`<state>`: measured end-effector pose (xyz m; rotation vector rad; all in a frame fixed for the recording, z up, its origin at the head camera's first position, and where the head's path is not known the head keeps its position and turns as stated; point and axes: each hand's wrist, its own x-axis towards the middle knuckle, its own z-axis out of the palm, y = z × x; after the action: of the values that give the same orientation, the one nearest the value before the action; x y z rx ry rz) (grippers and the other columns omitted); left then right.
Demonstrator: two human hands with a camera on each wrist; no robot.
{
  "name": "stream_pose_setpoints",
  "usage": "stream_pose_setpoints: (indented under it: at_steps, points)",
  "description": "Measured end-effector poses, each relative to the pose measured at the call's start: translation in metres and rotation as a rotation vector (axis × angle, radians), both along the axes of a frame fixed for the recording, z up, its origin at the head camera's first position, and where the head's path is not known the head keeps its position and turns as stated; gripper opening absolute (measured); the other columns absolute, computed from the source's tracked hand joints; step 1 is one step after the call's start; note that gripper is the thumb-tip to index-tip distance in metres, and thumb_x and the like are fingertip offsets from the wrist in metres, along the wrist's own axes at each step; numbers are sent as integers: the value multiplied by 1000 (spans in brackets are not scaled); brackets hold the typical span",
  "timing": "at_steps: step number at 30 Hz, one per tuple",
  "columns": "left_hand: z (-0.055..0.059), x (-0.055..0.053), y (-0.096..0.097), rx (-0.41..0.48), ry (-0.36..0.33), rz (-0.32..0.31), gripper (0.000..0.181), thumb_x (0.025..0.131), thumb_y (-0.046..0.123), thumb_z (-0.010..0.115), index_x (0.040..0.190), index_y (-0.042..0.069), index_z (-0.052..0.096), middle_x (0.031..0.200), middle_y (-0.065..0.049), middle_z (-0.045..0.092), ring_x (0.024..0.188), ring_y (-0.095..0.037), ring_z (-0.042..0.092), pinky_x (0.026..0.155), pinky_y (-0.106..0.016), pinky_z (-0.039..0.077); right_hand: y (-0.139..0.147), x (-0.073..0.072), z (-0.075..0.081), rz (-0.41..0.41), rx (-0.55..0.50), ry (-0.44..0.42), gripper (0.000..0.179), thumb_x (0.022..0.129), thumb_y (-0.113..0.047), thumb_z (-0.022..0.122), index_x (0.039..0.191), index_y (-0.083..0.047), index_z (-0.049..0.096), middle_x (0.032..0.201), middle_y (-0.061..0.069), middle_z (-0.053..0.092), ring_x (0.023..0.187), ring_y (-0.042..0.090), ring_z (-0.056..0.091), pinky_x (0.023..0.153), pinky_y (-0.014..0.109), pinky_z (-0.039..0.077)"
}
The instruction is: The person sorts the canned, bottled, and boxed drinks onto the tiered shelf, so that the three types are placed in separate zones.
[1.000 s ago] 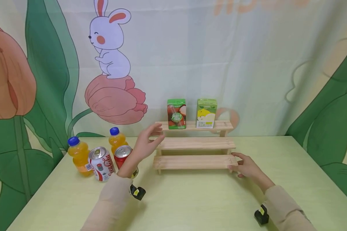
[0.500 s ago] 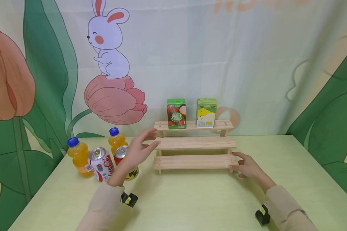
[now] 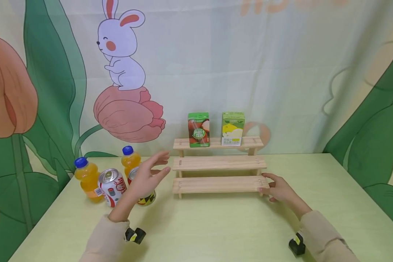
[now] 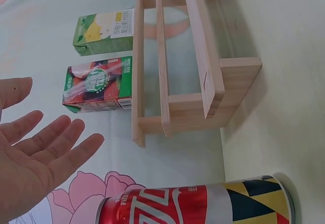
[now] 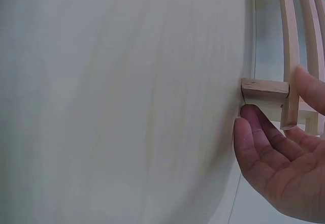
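My left hand (image 3: pixel 146 178) hangs in the air with relaxed, spread fingers and holds nothing. In the head view it overlaps a red can (image 3: pixel 131 175) with a yellow-and-black patterned base; the left wrist view shows that can (image 4: pixel 188 203) standing near the hand. My right hand (image 3: pixel 280 190) grips the right end of a three-tier wooden display rack (image 3: pixel 218 184), thumb on the lowest board and fingers curled round the end by the leg (image 5: pixel 265 86). On the top tier stand a red-and-green juice carton (image 3: pixel 199 130) and a green-and-yellow juice carton (image 3: pixel 232 129), upright and apart.
Left of the rack, a white Coca-Cola can (image 3: pixel 112 187) and two orange drink bottles with blue caps, a left bottle (image 3: pixel 89 180) and a rear bottle (image 3: pixel 131 160), stand close together on the pale table (image 3: pixel 209 229). A printed curtain (image 3: pixel 291 91) hangs behind.
My left hand has drawn back from the rack's left side, moving left and toward me, over the red can. My right hand stays at the rack's right end. The cartons have not moved.
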<state>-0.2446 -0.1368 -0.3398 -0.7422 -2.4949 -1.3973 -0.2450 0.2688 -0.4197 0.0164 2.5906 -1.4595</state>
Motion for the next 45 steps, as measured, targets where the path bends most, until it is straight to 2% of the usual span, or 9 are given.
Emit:
stream_pose_setpoints:
  at_steps: [9, 14, 29, 33, 38, 45]
  points:
    - [0, 11, -13, -21, 28, 41, 43, 89, 9, 58, 130, 6, 46, 122, -16, 54, 108, -30, 54, 81, -40, 51, -2, -1, -2, 9, -4, 3, 66, 85, -13, 64, 137, 5, 28, 100, 22, 58, 69, 18, 55, 51, 29, 48]
    - [-2, 17, -24, -25, 42, 64, 43, 88, 9, 59, 129, 4, 46, 121, -17, 54, 107, -31, 55, 82, -42, 50, -5, 0, -3, 8, -3, 2, 66, 85, -12, 64, 137, 5, 28, 100, 22, 59, 70, 18, 55, 51, 30, 48]
    - [-5, 29, -41, -8, 28, 109, 44, 88, 9, 59, 129, 3, 45, 120, -18, 54, 108, -32, 54, 81, -43, 50, -3, 3, 1, -4, 3, -1, 66, 85, -11, 64, 138, 5, 28, 103, 24, 58, 71, 18, 56, 53, 31, 49]
    - [-5, 32, -45, -23, 34, 140, 44, 88, 8, 60, 129, 3, 45, 120, -18, 54, 107, -31, 54, 80, -41, 51, 0, 2, 1, -6, 4, 0, 66, 85, -12, 64, 137, 5, 28, 103, 24, 57, 69, 19, 55, 52, 31, 48]
    - [-7, 35, -54, -36, 80, 183, 42, 86, 2, 60, 126, 1, 47, 117, -19, 56, 104, -32, 55, 76, -39, 52, 0, 0, 1, -2, 9, -4, 66, 84, -12, 64, 137, 5, 28, 100, 21, 58, 68, 18, 54, 52, 29, 48]
    - [-7, 41, -63, -65, 90, 250, 45, 85, 1, 60, 127, -1, 45, 118, -22, 55, 104, -35, 55, 78, -47, 50, 1, -1, 0, 12, -7, -3, 66, 85, -12, 64, 138, 5, 27, 102, 22, 58, 70, 18, 55, 53, 31, 49]
